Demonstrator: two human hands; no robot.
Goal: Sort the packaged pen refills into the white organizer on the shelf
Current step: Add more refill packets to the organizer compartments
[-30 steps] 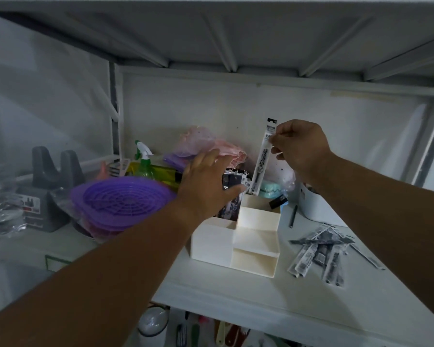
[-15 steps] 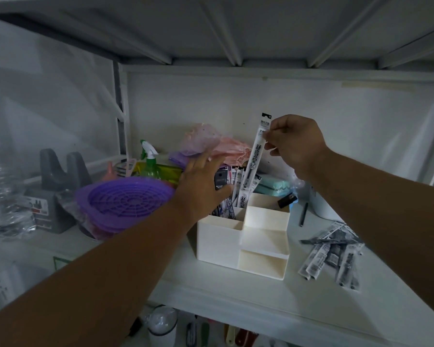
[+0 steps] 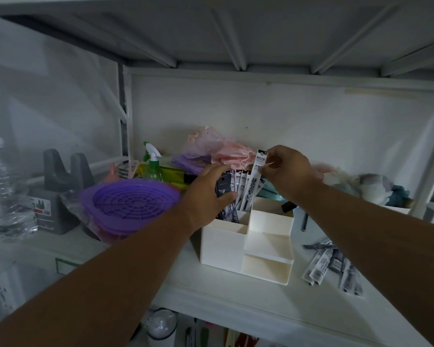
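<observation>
The right hand (image 3: 288,171) pinches one refill packet (image 3: 256,176) by its top, its lower end among upright packets (image 3: 238,189) which the left hand (image 3: 208,194) clasps in the white organizer (image 3: 226,244) below both grips.

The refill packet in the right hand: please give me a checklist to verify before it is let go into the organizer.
1. Right hand pinches the refill packet near its top: ok.
2. Packet's lower end inside the white organizer back-left compartment: cannot tell, hidden.
3. Left hand steadies the standing packets: ok.
4. Packet roughly upright: ok.
5. Loose packets left on the shelf: not ok, several remain.
</observation>
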